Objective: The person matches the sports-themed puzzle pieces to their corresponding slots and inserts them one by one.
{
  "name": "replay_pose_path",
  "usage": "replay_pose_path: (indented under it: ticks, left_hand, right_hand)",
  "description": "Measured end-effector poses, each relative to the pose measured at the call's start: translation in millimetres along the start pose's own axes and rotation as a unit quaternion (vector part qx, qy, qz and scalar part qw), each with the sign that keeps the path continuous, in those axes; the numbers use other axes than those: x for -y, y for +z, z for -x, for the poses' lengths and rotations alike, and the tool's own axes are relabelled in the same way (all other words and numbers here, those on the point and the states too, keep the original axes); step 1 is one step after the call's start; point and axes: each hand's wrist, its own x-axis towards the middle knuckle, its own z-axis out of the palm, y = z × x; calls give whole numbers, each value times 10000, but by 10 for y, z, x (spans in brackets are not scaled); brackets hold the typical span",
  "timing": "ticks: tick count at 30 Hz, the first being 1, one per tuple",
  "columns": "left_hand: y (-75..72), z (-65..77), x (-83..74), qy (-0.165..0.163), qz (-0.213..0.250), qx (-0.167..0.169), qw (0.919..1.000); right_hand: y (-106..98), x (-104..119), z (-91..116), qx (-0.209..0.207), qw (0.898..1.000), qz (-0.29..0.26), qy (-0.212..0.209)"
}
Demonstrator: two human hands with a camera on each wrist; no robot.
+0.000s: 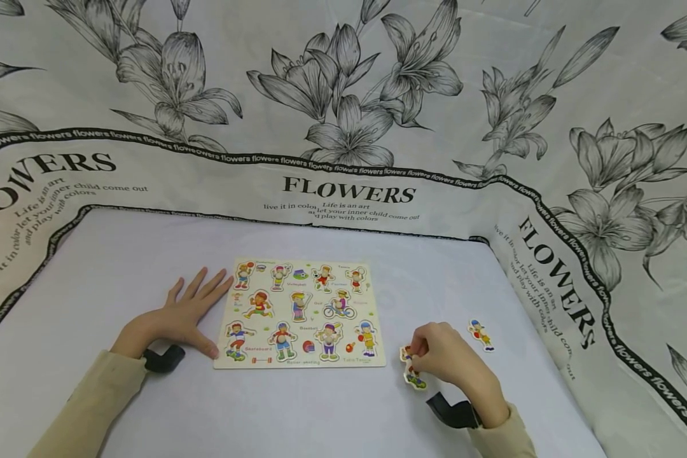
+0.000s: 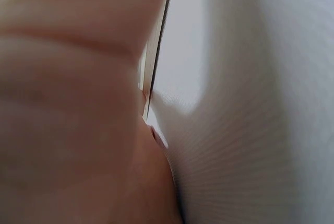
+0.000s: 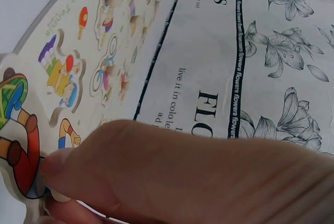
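Cream board (image 1: 280, 312) lies flat, left hand (image 1: 186, 315) splayed wide at its left edge; right hand (image 1: 449, 356) pinches skateboarder piece (image 3: 28, 145) just beyond right edge. Could twist if pinched off-centre; contact partly hidden.

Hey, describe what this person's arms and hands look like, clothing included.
The left sleeve and right sleeve are plain beige. A black curved piece shows past the left cuff, a similar black piece past the right. The left hand and right hand wear no gloves.
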Motion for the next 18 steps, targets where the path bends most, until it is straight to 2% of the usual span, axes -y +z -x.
replay_pose_path:
  ticks: [8, 18]
  left_hand:
    - [13, -4, 2, -9, 2, 8, 10000]
    - [9, -7, 18, -8, -47, 12, 10000]
  right_hand:
    - [7, 218, -130, 48, 9995, 66, -298]
    - [26, 437, -313, 36, 9961, -154, -867]
